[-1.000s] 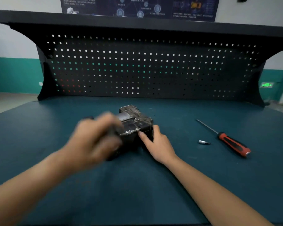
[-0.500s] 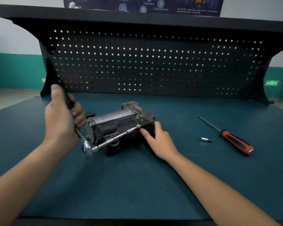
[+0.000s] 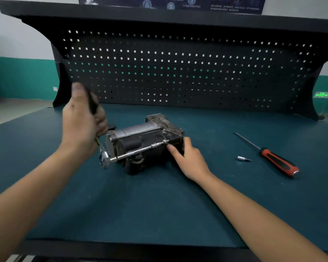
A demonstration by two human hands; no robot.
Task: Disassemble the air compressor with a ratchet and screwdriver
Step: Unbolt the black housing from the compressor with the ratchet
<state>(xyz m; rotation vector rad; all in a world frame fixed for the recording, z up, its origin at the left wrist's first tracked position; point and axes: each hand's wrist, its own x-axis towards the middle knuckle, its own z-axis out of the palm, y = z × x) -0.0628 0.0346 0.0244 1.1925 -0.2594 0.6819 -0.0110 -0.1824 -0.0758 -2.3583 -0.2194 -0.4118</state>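
A grimy black and silver air compressor (image 3: 146,137) lies on the teal bench top. A chrome ratchet (image 3: 104,157) with a long extension bar (image 3: 138,151) runs along the compressor's front side, its socket end at the right block. My left hand (image 3: 81,121) grips the ratchet's black handle, which points up and away from me, thumb raised. My right hand (image 3: 189,159) rests against the compressor's right end, the index finger touching just under the socket tip. A red and black screwdriver (image 3: 273,159) lies to the right.
A small silver bit socket (image 3: 242,158) lies between the compressor and the screwdriver. A black pegboard back panel (image 3: 178,72) rises behind the bench, with a shelf above. The bench's front edge (image 3: 140,248) runs below my forearms.
My left hand swung the ratchet handle from low over the compressor up to upright, and has stayed about there for the last half second. The right hand stayed in place.
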